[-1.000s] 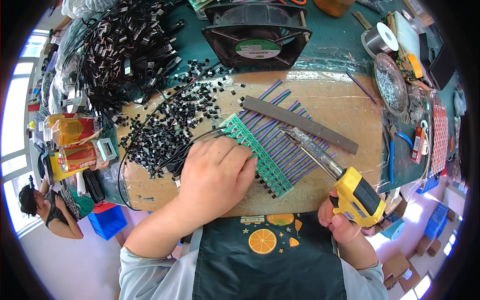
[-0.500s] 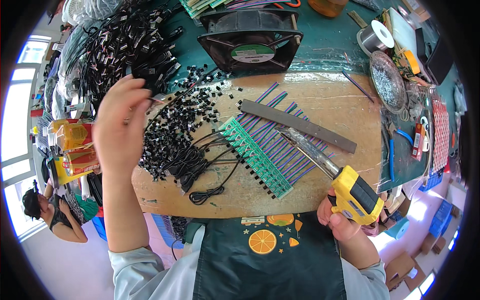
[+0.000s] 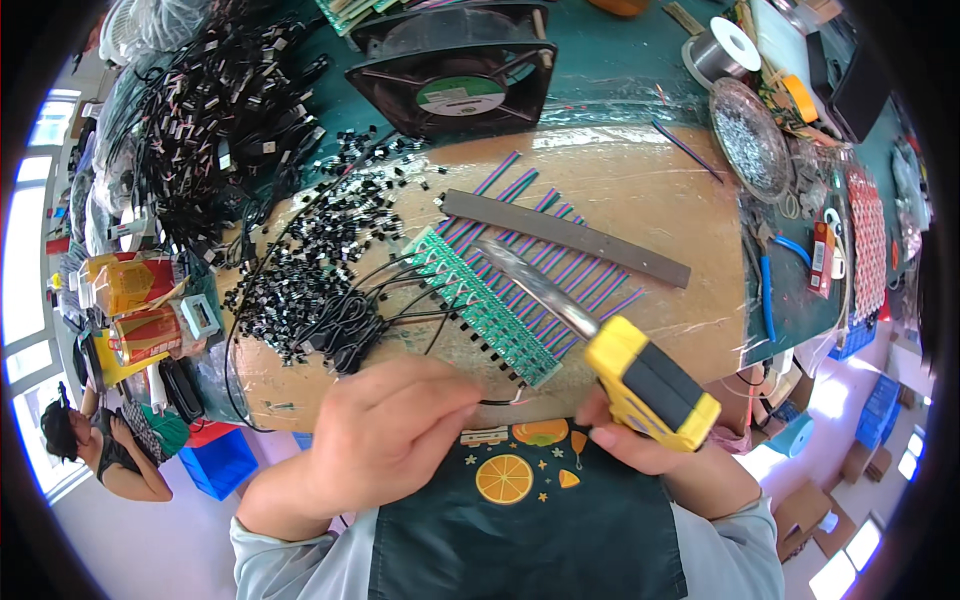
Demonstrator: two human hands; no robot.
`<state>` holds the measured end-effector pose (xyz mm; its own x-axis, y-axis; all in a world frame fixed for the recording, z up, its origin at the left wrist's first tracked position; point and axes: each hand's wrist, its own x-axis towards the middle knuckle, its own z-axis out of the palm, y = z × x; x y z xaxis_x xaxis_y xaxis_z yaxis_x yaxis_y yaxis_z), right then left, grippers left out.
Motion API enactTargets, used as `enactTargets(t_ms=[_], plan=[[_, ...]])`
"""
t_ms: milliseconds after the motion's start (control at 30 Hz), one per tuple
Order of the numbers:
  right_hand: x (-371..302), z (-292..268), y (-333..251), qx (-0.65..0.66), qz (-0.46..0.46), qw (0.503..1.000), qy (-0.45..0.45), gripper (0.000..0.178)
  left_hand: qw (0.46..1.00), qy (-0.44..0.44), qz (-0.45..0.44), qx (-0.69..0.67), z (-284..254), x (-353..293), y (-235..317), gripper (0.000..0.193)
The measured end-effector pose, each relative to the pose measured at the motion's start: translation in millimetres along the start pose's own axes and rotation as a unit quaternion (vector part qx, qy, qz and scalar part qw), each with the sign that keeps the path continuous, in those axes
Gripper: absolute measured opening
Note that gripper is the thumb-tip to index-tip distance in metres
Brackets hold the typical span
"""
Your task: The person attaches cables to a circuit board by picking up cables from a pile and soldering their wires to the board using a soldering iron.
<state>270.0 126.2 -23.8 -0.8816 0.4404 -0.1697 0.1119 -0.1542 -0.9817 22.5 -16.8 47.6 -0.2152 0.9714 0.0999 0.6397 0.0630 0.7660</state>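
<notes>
My right hand (image 3: pixel 640 447) grips a yellow and black soldering gun (image 3: pixel 650 385); its metal barrel reaches up-left over a strip of green circuit boards (image 3: pixel 478 303) with purple and green wires (image 3: pixel 560 270) running off it. My left hand (image 3: pixel 385 435) is at the near edge of the wooden board (image 3: pixel 660 200), fingers curled on a thin black cable (image 3: pixel 500 402) whose end lies beside the green strip. A bundle of black cables (image 3: pixel 350 325) lies just left of the strip. A grey flat bar (image 3: pixel 565 238) rests across the wires.
A heap of small black components (image 3: pixel 320 240) covers the left of the board. Behind stand a black fan (image 3: pixel 455 65), a pile of black cable assemblies (image 3: pixel 210 120), a solder spool (image 3: pixel 722 55) and a glass dish (image 3: pixel 755 140). Drink cartons (image 3: pixel 140 300) sit left. Another person (image 3: pixel 110 440) is seated far left.
My left hand came down from the cable pile at the upper left to the near board edge with a black cable. The soldering gun shifted left over the green strip.
</notes>
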Motion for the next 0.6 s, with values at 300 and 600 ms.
enactTargets(t_ms=[300, 600], plan=[[31.3, 14.6, -13.5, -0.062, -0.048, 0.996, -0.035, 0.058, 0.997, -0.044, 0.032, -0.046, 25.0, 1.0, -8.0, 0.027], [35.5, 9.7, -13.5, -0.197, -0.106, 0.972, -0.073, 0.065, 0.994, -0.093, 0.042, -0.040, 27.2, 3.3, -9.4, 0.025]])
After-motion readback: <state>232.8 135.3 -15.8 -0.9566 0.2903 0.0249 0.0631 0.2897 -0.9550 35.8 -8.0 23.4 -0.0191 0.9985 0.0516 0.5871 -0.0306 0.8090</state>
